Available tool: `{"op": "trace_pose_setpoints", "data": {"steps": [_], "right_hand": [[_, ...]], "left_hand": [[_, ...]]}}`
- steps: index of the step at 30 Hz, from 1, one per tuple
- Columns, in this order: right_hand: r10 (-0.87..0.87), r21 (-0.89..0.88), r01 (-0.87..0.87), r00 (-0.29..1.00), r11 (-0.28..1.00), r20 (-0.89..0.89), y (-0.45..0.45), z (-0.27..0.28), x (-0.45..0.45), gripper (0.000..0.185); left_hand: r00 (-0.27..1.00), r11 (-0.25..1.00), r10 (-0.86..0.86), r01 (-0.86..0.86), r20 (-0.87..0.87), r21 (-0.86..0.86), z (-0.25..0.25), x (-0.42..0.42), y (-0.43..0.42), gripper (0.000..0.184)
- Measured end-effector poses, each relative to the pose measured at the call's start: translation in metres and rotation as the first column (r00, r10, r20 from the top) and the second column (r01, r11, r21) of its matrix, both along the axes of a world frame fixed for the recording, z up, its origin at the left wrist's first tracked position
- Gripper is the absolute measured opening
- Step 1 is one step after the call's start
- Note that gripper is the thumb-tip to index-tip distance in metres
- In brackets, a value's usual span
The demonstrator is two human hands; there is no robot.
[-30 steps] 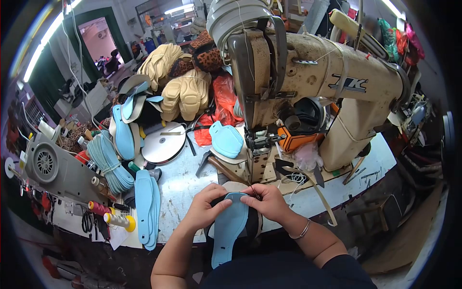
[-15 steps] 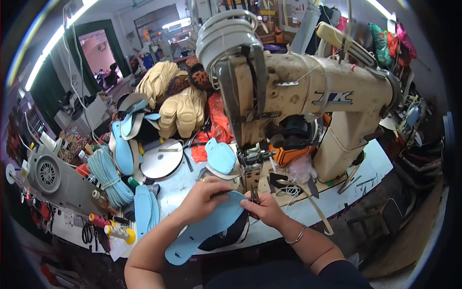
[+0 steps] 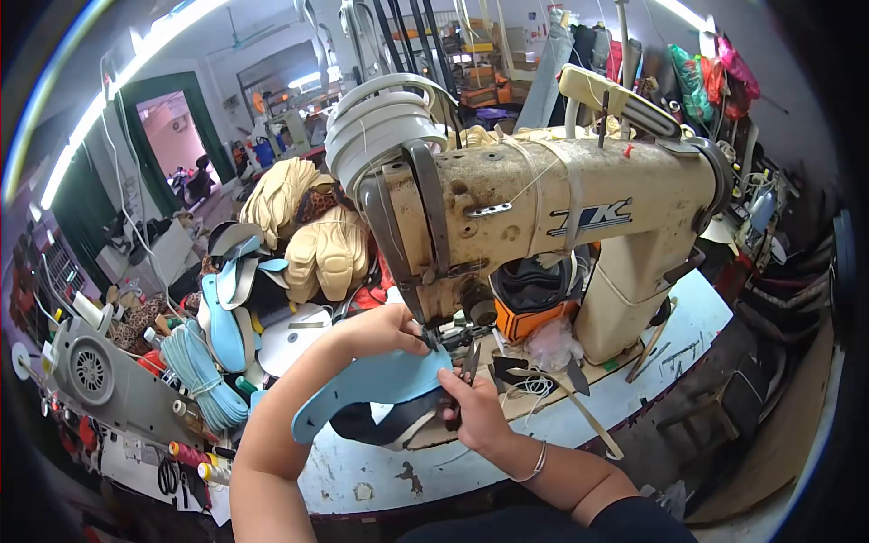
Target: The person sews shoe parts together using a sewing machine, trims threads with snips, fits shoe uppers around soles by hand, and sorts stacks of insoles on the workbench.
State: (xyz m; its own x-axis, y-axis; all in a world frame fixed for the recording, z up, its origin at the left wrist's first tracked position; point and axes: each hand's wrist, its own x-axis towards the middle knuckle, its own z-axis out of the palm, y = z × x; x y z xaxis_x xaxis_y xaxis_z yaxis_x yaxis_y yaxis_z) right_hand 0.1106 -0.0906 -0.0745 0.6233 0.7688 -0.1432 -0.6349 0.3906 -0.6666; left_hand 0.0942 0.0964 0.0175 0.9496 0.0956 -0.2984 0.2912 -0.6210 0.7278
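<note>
A light-blue insole (image 3: 376, 378) is held up in front of the sewing machine's needle area. My left hand (image 3: 391, 330) closes on its far edge, fingers bent over the top, close to the machine head. My right hand (image 3: 478, 412) wraps round dark thread snips (image 3: 470, 364) with the blades pointing up, and its thumb presses at the insole's right edge. A black and white piece (image 3: 385, 423) hangs beneath the insole; whether it is joined to the insole I cannot tell. The needle and presser foot are mostly hidden.
The beige sewing machine (image 3: 543, 190) rises just beyond my hands. Left of it lie a blue cord bundle (image 3: 204, 376), a white tape roll (image 3: 291, 337), thread spools (image 3: 187, 452) and stacked beige pads (image 3: 328, 253). A pale strip (image 3: 579, 407) and loose cord lie at right.
The insole and both hands have moved up and slightly left, toward the machine head. My view has shifted, so more of the table's front shows.
</note>
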Motion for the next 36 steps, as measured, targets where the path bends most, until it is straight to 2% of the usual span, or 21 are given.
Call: {"op": "trace_pose_setpoints", "data": {"steps": [1,3,9,11,12,14,15,16,17,18,19,20,21,23,24,25,28,30,33,35,36], "right_hand": [[0.009,0.046,-0.009,1.000,0.999,-0.006,0.002,-0.003,-0.001,0.011],[0.009,0.042,-0.009,1.000,0.999,0.002,0.004,-0.005,-0.003,0.012],[0.026,0.034,-0.029,0.996,0.999,0.085,-0.002,-0.007,0.002,0.010],[0.138,-0.251,-0.049,0.926,0.967,0.352,-0.017,0.007,0.012,0.013],[0.113,-0.325,0.091,0.822,0.941,0.558,-0.028,0.011,0.017,0.014],[-0.144,-0.089,0.355,0.578,0.930,0.803,-0.055,-0.012,0.045,0.010],[-0.392,0.224,0.381,0.450,0.897,0.802,-0.072,0.001,0.062,0.015],[-0.547,0.405,0.465,0.222,0.787,0.807,-0.088,0.019,0.083,0.018],[-0.495,0.495,0.647,-0.202,0.580,0.845,-0.110,0.031,0.107,0.019],[-0.347,0.447,0.813,-0.324,0.373,0.880,-0.134,0.042,0.127,0.016],[-0.256,0.528,0.811,-0.471,0.251,0.844,-0.149,0.060,0.145,0.015],[-0.171,0.374,0.914,-0.348,0.156,0.922,-0.159,0.074,0.151,0.017],[-0.170,0.379,0.913,-0.353,0.154,0.920,-0.170,0.067,0.166,0.017],[-0.010,0.481,0.859,-0.487,0.173,0.873,-0.180,0.044,0.199,0.021],[-0.136,0.455,0.869,-0.435,0.194,0.890,-0.174,0.035,0.195,0.020],[-0.124,0.406,0.894,-0.388,0.192,0.913,-0.174,0.022,0.193,0.019],[-0.195,0.472,0.863,-0.439,0.180,0.877,-0.167,0.006,0.197,0.018],[-0.316,0.436,0.873,-0.359,0.218,0.878,-0.165,0.005,0.197,0.018],[-0.311,0.507,0.840,-0.438,0.194,0.844,-0.164,0.006,0.200,0.018],[-0.300,0.483,0.860,-0.423,0.164,0.855,-0.159,0.027,0.179,0.018],[-0.292,0.454,0.881,-0.403,0.134,0.867,-0.155,0.034,0.168,0.017]], "left_hand": [[1.000,1.000,-0.003,0.003,0.001,-0.002,-0.002,0.003,0.004,0.024],[0.995,0.987,-0.096,0.096,-0.002,0.126,0.004,0.006,0.006,0.022],[0.990,0.978,-0.128,0.116,0.054,0.175,0.007,0.003,0.003,0.025],[0.993,0.976,-0.117,0.109,0.032,0.191,0.010,0.003,0.004,0.025],[0.987,0.968,-0.156,0.146,0.032,0.202,0.006,0.005,0.008,0.025],[0.981,0.961,-0.191,0.178,0.041,0.212,0.004,0.007,0.013,0.024],[0.973,0.959,-0.225,0.214,0.042,0.185,0.004,0.009,0.014,0.024],[0.965,0.955,-0.259,0.249,0.044,0.158,0.005,0.010,0.015,0.025],[0.966,0.957,-0.254,0.244,0.047,0.154,0.006,0.010,0.015,0.025],[0.965,0.960,-0.261,0.254,0.039,0.120,0.007,0.010,0.015,0.027],[0.962,0.960,-0.270,0.267,0.031,0.086,0.009,0.010,0.013,0.028],[0.962,0.960,-0.271,0.270,0.011,0.069,0.015,0.009,0.009,0.031],[0.962,0.960,-0.273,0.272,0.016,0.071,0.015,0.009,0.009,0.031],[0.966,0.958,-0.252,0.242,0.050,0.155,0.017,0.007,0.009,0.031],[0.967,0.958,-0.250,0.239,0.054,0.158,0.018,0.007,0.010,0.031],[0.970,0.959,-0.239,0.231,0.034,0.164,0.018,0.007,0.010,0.032],[0.968,0.958,-0.250,0.247,0.001,0.148,0.017,0.008,0.009,0.032],[0.973,0.966,-0.219,0.227,-0.077,0.121,0.019,0.006,0.006,0.031],[0.964,0.960,-0.260,0.265,-0.054,0.093,0.023,0.004,0.002,0.031],[0.958,0.952,-0.287,0.284,0.008,0.110,0.019,0.005,0.004,0.033],[0.977,0.972,-0.207,0.200,0.051,0.120,0.022,0.003,0.002,0.035]]}}
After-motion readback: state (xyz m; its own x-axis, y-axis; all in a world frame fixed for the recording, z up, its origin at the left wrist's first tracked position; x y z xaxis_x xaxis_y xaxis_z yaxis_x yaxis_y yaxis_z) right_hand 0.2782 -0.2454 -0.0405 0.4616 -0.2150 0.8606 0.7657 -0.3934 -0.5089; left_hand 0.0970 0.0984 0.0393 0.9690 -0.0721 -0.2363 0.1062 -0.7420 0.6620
